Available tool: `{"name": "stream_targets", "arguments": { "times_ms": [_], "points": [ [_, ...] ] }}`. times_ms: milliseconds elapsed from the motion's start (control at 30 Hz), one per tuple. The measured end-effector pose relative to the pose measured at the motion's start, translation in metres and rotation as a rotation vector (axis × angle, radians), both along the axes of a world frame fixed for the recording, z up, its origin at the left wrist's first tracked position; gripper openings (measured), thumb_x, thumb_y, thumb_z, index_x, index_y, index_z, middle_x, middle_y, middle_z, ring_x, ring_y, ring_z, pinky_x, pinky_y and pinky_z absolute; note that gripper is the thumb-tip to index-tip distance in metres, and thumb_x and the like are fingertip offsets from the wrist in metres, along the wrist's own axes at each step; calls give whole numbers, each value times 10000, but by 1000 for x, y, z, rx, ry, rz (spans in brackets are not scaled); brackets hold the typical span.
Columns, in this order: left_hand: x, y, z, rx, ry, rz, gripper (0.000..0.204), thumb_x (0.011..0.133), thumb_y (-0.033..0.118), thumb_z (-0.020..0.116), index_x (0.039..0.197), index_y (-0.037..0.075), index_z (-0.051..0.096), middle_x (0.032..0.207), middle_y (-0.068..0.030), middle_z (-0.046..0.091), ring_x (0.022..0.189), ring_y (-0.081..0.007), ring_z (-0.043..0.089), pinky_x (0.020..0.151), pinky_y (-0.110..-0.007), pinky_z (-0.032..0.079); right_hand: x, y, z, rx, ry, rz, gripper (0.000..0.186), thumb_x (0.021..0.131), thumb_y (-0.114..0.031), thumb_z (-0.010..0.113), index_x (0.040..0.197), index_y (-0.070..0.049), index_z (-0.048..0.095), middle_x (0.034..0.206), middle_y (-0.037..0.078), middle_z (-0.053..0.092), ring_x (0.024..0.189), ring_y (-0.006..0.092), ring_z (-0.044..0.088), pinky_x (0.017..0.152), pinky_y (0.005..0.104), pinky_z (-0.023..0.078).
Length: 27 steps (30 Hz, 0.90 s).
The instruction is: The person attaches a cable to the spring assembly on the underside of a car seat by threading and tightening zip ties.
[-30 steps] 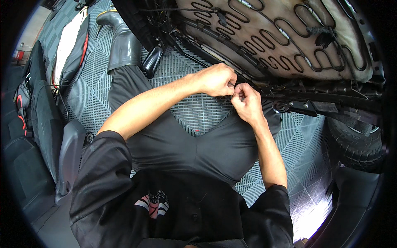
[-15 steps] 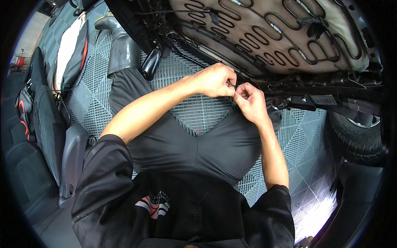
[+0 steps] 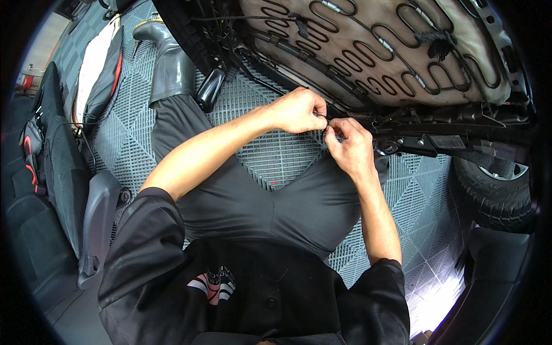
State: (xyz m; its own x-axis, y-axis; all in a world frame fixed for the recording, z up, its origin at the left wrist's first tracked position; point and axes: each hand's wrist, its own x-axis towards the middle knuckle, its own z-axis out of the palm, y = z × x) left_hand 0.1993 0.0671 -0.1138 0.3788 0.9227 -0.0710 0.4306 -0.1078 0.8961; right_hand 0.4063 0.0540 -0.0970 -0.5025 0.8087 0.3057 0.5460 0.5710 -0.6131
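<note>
Where grips (image 3: 302, 112) (image 3: 355, 148) converge, a dark strand (image 3: 328, 120) lies between.

Thin dark piece (image 3: 328, 120), mostly hidden, between hands (image 3: 352, 147)

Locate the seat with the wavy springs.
In the head view, the seat with wavy springs fills the upper right, just beyond the left hand and right hand, above the black tyre.

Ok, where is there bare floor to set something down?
Bare grid floor shows between the trouser legs, below the left hand; between the right forearm and tyre; and between the boot and red-edged padded piece. It's crowded around the right hand, beside the spring-lined seat underside.
</note>
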Motion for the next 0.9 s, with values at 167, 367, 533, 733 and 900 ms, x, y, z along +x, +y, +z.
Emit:
{"name": "stream_targets", "arguments": {
  "times_ms": [167,367,533,733,900],
  "points": [
    [2,0,12,-57,25,-37,211,755,180,673,827,-18,678,685,-88,638,645,-137,586,608,-330,493,-3,1,3,77,-134,-3,112,773,-40,714,879,-12,691,817,145,680,727,308,693,660,388,573],
    [2,0,0,-51,-106,111,202,760,163,683,852,-16,693,694,-68,651,659,-117,591,619,-312,500,-6,4,-4,136,197,26,91,745,31,666,826,3,637,783,109,663,679,230,663,630,319,537],
    [10,0,-7,-72,-148,173,219,776,166,705,880,-26,694,750,-67,670,700,-109,598,648,-304,507,4,-1,-48,-416,571,-254,55,879,30,607,925,12,629,821,22,655,696,94,628,670,249,524],
    [9,-4,-9,61,-206,254,249,753,199,725,873,-19,716,780,-120,706,724,-167,669,683,-328,537,0,-2,-25,-316,402,-208,45,801,20,685,835,15,656,748,-19,632,651,30,548,599,205,469],
    [4,-7,17,120,-15,72,292,733,194,715,905,-42,720,825,-159,703,764,-206,692,708,-349,542,-3,2,-11,-133,268,-121,88,741,20,694,821,9,657,751,55,662,617,100,598,591,244,498]
  ]
}}
